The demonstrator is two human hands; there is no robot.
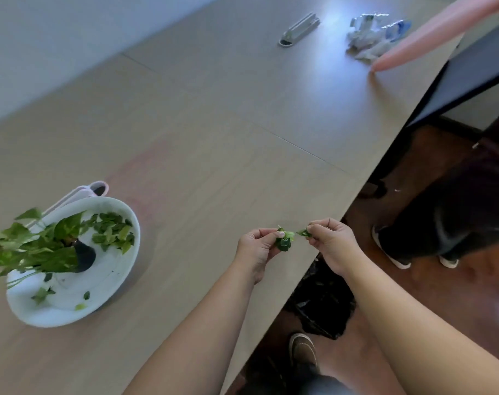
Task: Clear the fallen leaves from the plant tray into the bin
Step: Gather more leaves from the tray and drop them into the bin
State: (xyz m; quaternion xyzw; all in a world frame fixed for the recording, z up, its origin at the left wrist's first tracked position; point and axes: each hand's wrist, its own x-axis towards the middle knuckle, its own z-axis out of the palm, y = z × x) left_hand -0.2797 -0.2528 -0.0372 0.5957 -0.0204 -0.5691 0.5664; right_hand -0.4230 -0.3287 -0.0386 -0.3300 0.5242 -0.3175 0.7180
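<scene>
At the bottom edge a brown shoe (303, 349) is seen on the reddish floor (447, 292), beside the desk's edge. Just beyond it, under both wrists, a bin lined with a black bag (325, 306) is set on the floor against the desk (214, 138).

Both forearms are stretched forward over the desk's near edge. A small clump of green leaves (284, 241) is pinched in the curled fingers of the left hand (257, 246). A single smaller leaf (304, 232) is pinched between thumb and fingertips of the right hand (332, 242). The two hands are held close together, the leaves almost touching, above the desk's edge and near the bin's mouth.

To the left, well apart from the hands, a white round tray (106, 292) is set on the desk. A potted plant (40, 246) with a dark pot is seen in it, leaning to the left, its foliage reaching past the tray's rim. A heap of fallen leaves (113, 230) is gathered on the tray's far side, and a few loose ones (43, 293) are scattered on its near side. A pale pink object (97, 188) is partly hidden behind the tray.

On the right, dark trousers and pale shoes (390, 252) of another person are seen on the floor. Farther along the desk a grey elongated object (299, 29) is laid, and beyond it crumpled white wrapping (370, 32), beside a long pink shape (436, 32) that cannot be identified.
</scene>
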